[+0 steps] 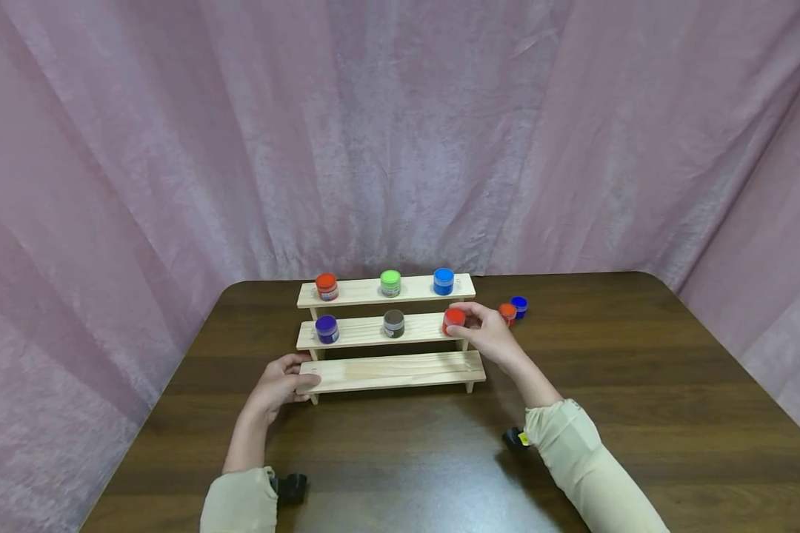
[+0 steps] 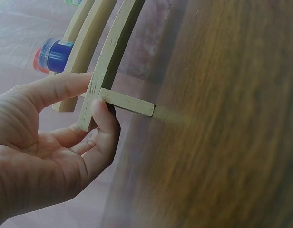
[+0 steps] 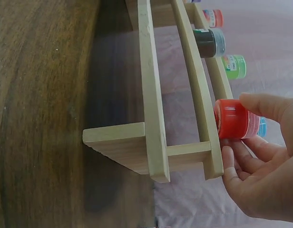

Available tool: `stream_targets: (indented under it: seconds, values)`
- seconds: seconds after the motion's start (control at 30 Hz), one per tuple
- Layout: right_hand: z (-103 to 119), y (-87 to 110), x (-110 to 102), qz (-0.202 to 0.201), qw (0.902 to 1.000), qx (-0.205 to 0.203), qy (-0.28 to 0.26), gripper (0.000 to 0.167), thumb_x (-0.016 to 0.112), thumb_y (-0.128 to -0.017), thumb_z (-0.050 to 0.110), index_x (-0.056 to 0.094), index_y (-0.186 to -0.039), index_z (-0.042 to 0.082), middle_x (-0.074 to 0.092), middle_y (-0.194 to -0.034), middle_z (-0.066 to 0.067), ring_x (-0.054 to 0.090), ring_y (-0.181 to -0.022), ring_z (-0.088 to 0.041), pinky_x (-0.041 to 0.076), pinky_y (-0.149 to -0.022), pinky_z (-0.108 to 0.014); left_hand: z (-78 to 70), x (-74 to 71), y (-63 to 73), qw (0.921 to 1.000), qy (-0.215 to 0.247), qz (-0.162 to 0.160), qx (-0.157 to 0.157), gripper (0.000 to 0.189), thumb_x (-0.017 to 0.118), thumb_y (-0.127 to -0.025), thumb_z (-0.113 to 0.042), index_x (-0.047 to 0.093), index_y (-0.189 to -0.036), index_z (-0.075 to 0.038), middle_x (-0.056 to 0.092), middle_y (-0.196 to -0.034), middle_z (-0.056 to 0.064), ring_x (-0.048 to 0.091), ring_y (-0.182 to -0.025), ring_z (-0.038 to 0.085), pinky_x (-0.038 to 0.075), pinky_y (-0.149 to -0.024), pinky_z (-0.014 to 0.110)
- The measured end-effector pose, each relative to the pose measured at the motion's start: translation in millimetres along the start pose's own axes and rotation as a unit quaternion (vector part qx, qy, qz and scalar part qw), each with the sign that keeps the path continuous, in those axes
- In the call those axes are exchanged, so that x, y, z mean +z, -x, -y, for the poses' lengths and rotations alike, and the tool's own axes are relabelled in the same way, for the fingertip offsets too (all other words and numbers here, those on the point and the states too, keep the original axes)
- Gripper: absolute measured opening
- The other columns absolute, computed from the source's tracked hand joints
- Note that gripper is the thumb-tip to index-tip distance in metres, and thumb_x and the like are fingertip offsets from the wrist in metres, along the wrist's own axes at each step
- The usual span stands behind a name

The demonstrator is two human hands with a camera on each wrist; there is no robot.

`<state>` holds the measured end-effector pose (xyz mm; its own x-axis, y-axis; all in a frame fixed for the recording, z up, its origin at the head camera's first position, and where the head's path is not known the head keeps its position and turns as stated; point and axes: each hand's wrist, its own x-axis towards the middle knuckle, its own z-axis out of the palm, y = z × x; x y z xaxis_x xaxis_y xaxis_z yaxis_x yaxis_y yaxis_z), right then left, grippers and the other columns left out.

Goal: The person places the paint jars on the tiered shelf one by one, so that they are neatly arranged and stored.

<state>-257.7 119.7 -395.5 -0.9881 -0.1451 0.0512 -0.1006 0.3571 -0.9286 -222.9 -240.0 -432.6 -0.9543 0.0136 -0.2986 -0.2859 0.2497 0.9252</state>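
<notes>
A pale wooden three-step rack (image 1: 393,371) stands on the table. My left hand (image 1: 281,385) grips the left end of its lowest step, thumb on top in the head view. At the right end of the middle step, my right hand (image 1: 492,337) pinches a red paint jar (image 3: 232,118) between thumb and fingers; its base is at the board. Sharing that step are a purple jar (image 1: 327,330) on the left and a dark brown jar (image 1: 394,324) in the middle. The top step carries an orange-red jar (image 1: 327,287), a green jar (image 1: 390,283) and a blue jar (image 1: 443,282).
Right of the rack, an orange jar (image 1: 507,311) and a dark blue jar (image 1: 520,306) stand close together on the brown wooden table (image 1: 640,385). A pink curtain (image 1: 400,133) hangs behind the table's far edge.
</notes>
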Motion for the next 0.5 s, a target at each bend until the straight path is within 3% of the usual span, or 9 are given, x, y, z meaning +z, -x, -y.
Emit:
stream_targets:
  seconds: [0.2,0.5]
  values:
    - [-0.2,-0.1,2.2,-0.005,0.9999,-0.005,0.012,0.049,0.070,-0.089,0.012,0.054,-0.133,-0.003,0.063,-0.119,-0.024,0.061,-0.101,-0.025,0.048,-0.075,-0.016,0.6,0.7,0.0,1.0000,-0.005,-0.004,-0.005,0.054,0.066,-0.087,-0.003,0.044,-0.135,0.008,0.059,-0.098,0.006,0.058,-0.070,0.007,0.055,-0.060,0.018]
    - [-1.1,-1.9,5.1,-0.006,0.9999,-0.012,0.009,0.048,0.070,-0.088,0.010,0.055,-0.132,-0.003,0.064,-0.118,-0.026,0.062,-0.095,-0.021,0.049,-0.074,-0.015,1.5,0.1,-1.1,1.0000,-0.002,-0.002,-0.003,0.055,0.067,-0.087,-0.003,0.043,-0.135,0.008,0.059,-0.096,0.005,0.058,-0.071,0.008,0.055,-0.060,0.019]
